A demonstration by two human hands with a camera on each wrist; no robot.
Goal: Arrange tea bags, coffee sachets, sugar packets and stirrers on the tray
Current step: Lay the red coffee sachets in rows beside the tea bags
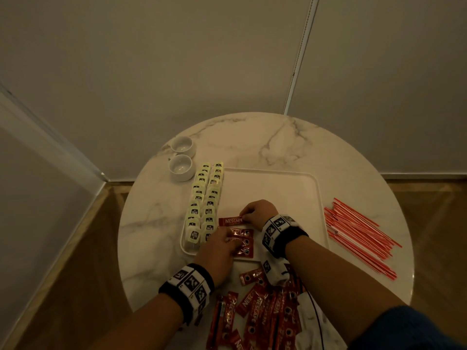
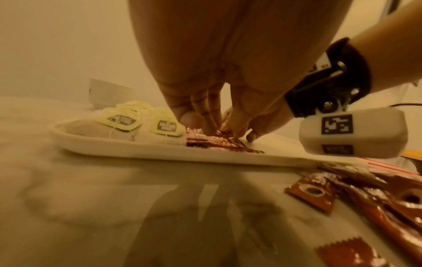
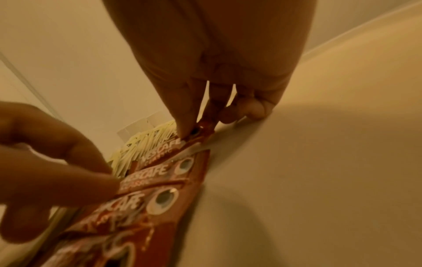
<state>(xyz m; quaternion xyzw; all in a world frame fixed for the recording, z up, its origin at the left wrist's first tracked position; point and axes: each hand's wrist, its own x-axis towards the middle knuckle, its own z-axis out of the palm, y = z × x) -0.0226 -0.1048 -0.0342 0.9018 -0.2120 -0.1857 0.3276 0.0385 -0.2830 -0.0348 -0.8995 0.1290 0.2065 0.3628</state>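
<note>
Now right hand [image 1: 257, 213] on coffee sachet [image 1: 230, 221]

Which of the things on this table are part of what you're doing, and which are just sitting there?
Part of the job:
- tray
- tea bags, in two rows on the tray
- sachet, pinched by the right hand
- sachets on the tray, under the left hand
- loose sachets
- stirrers, off the tray

Just lying about:
- two cups
</note>
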